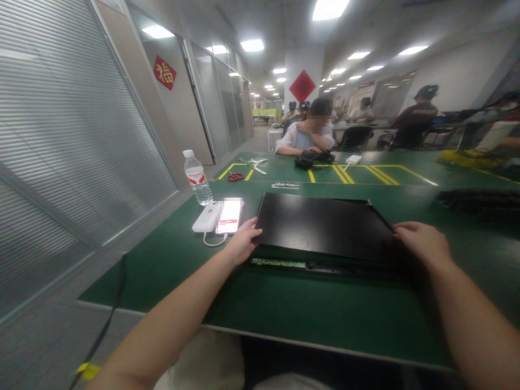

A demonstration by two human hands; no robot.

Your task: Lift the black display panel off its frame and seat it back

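Observation:
A flat black panel [320,225] lies in front of me on the green table [284,309], its near edge raised a little above a dark chassis with a green circuit strip [280,264]. My left hand [242,241] grips the panel's near left corner. My right hand [422,242] holds the panel's near right corner. Both forearms reach in from the bottom of the view.
Left of the panel lie a lit phone [229,215] and a white power bank [206,218] with a cable, behind them a water bottle [197,177]. Farther back are red scissors [235,176], small parts [285,185], a black bundle [312,158] and a seated person [311,134]. Glass partitions run along the left.

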